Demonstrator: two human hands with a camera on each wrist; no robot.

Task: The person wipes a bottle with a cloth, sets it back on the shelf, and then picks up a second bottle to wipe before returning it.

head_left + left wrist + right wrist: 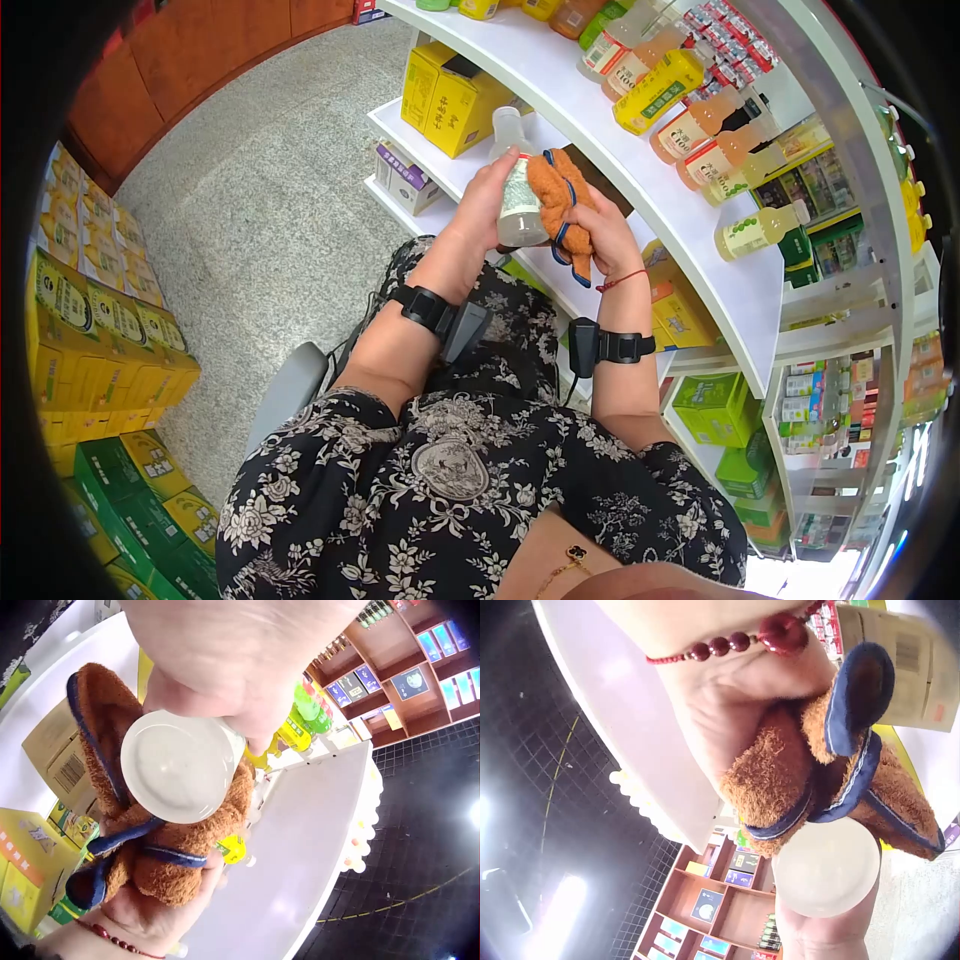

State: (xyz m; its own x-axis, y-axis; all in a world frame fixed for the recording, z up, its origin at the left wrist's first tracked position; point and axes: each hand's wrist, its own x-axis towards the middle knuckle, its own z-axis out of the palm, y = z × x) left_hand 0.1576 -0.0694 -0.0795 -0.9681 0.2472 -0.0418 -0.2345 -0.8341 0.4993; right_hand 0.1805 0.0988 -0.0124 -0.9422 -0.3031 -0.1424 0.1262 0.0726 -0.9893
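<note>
In the head view my left hand grips a clear plastic bottle with a pale green label, tilted over my lap. A brown terry cloth with dark blue edging lies bunched against the bottle's right side, and my right hand grips it. From the left wrist the round bottle base faces the camera, with the cloth folds around it. The right wrist view shows the crumpled cloth in the fingers, right at the bottle base.
A curved white shelf ahead carries several drink bottles, among them a yellow one and a pale green one lying tilted. A yellow carton stands on a lower shelf. Stacked yellow cartons line the left side.
</note>
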